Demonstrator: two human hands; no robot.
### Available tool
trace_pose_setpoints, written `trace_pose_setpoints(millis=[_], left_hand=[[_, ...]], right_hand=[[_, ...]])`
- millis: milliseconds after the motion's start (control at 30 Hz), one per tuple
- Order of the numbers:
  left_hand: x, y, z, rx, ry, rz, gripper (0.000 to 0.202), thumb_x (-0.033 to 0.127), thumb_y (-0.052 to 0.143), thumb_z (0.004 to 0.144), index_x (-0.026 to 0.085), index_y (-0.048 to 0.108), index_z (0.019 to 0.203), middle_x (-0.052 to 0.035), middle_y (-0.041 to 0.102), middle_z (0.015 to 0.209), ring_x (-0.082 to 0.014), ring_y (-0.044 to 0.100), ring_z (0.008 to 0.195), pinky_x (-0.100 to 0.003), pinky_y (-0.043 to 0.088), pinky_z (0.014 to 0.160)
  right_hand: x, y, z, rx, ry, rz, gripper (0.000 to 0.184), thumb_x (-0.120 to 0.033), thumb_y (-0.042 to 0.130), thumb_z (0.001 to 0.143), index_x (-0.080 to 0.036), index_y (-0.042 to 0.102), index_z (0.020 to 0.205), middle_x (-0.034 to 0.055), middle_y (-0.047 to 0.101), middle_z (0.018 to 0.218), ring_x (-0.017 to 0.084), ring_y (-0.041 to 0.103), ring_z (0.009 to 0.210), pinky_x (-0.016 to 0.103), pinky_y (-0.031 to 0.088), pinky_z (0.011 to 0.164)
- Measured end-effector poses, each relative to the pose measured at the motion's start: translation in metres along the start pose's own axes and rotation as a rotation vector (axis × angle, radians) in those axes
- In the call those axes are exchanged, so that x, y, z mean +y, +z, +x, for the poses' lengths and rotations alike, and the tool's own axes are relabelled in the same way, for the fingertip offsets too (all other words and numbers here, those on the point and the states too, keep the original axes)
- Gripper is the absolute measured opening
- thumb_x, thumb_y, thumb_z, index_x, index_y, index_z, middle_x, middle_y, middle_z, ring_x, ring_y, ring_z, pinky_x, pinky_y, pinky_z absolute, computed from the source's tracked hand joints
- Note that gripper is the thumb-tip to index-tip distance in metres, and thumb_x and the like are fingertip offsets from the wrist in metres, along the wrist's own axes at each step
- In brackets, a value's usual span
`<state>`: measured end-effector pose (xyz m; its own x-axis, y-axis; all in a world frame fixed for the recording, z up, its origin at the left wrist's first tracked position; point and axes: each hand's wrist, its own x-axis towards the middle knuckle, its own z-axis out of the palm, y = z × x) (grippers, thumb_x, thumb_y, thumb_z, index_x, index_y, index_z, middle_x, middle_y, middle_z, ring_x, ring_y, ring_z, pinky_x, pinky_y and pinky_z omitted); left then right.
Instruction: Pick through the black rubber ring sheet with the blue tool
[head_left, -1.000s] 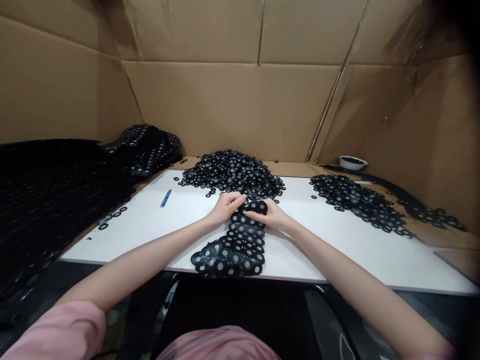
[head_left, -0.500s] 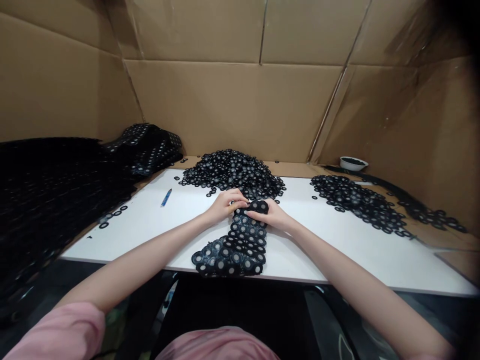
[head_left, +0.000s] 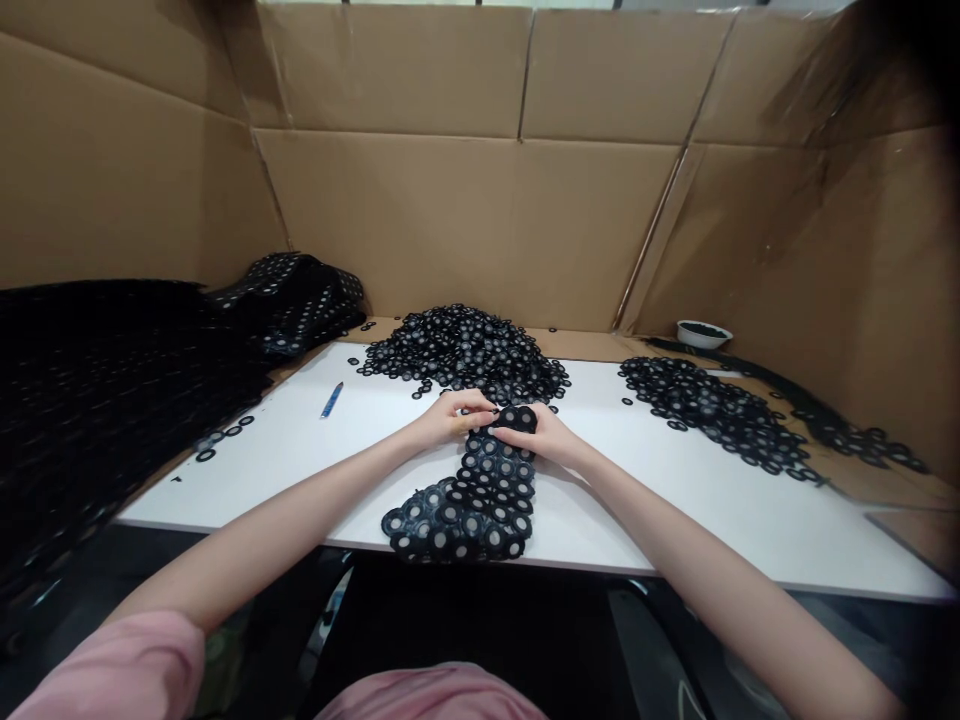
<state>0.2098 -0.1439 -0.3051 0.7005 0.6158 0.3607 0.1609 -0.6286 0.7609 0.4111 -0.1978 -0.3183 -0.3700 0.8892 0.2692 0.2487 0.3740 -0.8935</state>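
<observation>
A strip of joined black rings (head_left: 487, 490), patterned with pale round centres, lies on the white table and reaches its front edge. My right hand (head_left: 551, 437) grips the strip's far end from the right, thumb on top and fingers behind it. At the same end, on the left, my left hand (head_left: 457, 415) is closed with thumb and fingertips pinched by the strip's upper left corner. What lies between those fingertips is too small to make out. Just beyond both hands rises a heap of loose black rings (head_left: 465, 345).
Another pile of black rings (head_left: 712, 410) spreads on the right, near a white bowl (head_left: 703, 335) with dark contents. A blue pen-like tool (head_left: 331, 400) lies left. Black ring sheeting (head_left: 112, 400) is massed at far left. Cardboard walls (head_left: 465, 230) enclose the white table (head_left: 615, 500).
The view has tilted up slightly, showing the top edge of the cardboard. My left fingers have shifted slightly at the strip's corner; the right hand keeps its grip.
</observation>
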Motion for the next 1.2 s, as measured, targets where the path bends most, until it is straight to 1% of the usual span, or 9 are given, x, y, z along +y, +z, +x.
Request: trace_pose_setpoints(millis=[167,300,400,533,667,800,933,1067,1200], left_hand=[[0.001,-0.001,0.001,0.033,0.005,-0.001,0.028,0.039,0.061,0.082,0.017,0.072,0.095,-0.0068,0.067,0.094,-0.0188,0.059,0.089,-0.029,0.044,0.081],[0.004,0.0,0.0,0.132,0.07,0.038,0.023,0.035,0.065,0.08,0.018,0.073,0.095,-0.0067,0.067,0.092,-0.0184,0.06,0.088,-0.03,0.045,0.081],[0.009,0.002,-0.001,0.177,0.104,0.059,0.022,0.033,0.067,0.08,0.018,0.073,0.095,-0.0062,0.067,0.091,-0.0176,0.06,0.086,-0.028,0.045,0.079],[0.013,0.004,-0.003,0.168,0.106,0.067,0.02,0.031,0.067,0.079,0.017,0.073,0.093,-0.0056,0.068,0.09,-0.017,0.061,0.086,-0.027,0.044,0.079],[0.011,0.003,-0.004,0.115,0.039,0.034,0.023,0.036,0.066,0.08,0.018,0.073,0.092,-0.0052,0.07,0.09,-0.0182,0.062,0.085,-0.027,0.045,0.078],[0.009,0.002,-0.003,0.067,-0.011,-0.063,0.025,0.038,0.061,0.083,0.016,0.072,0.085,-0.0048,0.071,0.087,-0.0177,0.062,0.082,-0.026,0.044,0.076],[0.009,0.002,-0.002,0.05,-0.055,-0.161,0.026,0.039,0.063,0.08,0.013,0.071,0.078,-0.0038,0.069,0.079,-0.016,0.06,0.076,-0.024,0.042,0.071],[0.005,0.005,0.003,0.099,-0.122,-0.291,0.027,0.038,0.068,0.073,0.011,0.069,0.071,-0.0033,0.065,0.071,-0.0142,0.056,0.068,-0.023,0.04,0.065],[-0.008,0.008,0.011,0.156,-0.152,-0.345,0.029,0.039,0.068,0.067,0.011,0.065,0.064,-0.0031,0.063,0.063,-0.0131,0.053,0.06,-0.024,0.039,0.059]], right_hand=[[0.0,-0.002,0.001,0.023,0.041,0.088,0.033,-0.043,0.072,0.071,-0.013,0.068,0.086,0.0028,0.065,0.077,0.016,0.057,0.07,0.028,0.044,0.065],[0.0,0.0,0.002,0.031,0.121,0.256,0.037,-0.042,0.076,0.066,-0.013,0.068,0.089,0.0041,0.067,0.081,0.017,0.06,0.073,0.029,0.046,0.066],[0.001,0.001,0.002,-0.002,0.138,0.291,0.04,-0.042,0.077,0.066,-0.014,0.067,0.092,0.0045,0.068,0.083,0.017,0.061,0.074,0.029,0.047,0.068],[0.002,0.001,0.0,-0.051,0.149,0.289,0.04,-0.039,0.078,0.066,-0.014,0.068,0.096,0.0046,0.068,0.087,0.017,0.061,0.078,0.03,0.046,0.072],[0.002,0.0,-0.002,-0.098,0.127,0.219,0.037,-0.037,0.074,0.071,-0.015,0.066,0.101,0.0058,0.067,0.095,0.018,0.06,0.084,0.032,0.046,0.077],[-0.002,0.0,-0.001,-0.104,0.107,0.132,0.035,-0.038,0.072,0.072,-0.014,0.067,0.097,0.0065,0.067,0.094,0.019,0.06,0.083,0.033,0.046,0.077],[-0.005,0.0,-0.001,-0.1,0.095,0.083,0.032,-0.038,0.072,0.071,-0.014,0.066,0.092,0.0058,0.067,0.09,0.019,0.059,0.08,0.032,0.046,0.076],[-0.004,0.0,0.002,-0.097,0.089,0.045,0.028,-0.038,0.071,0.07,-0.014,0.064,0.082,0.0027,0.064,0.078,0.016,0.056,0.071,0.029,0.044,0.068],[-0.001,0.0,0.007,-0.092,0.091,0.007,0.026,-0.037,0.071,0.069,-0.014,0.06,0.072,0.0006,0.059,0.069,0.014,0.052,0.064,0.028,0.042,0.062]])
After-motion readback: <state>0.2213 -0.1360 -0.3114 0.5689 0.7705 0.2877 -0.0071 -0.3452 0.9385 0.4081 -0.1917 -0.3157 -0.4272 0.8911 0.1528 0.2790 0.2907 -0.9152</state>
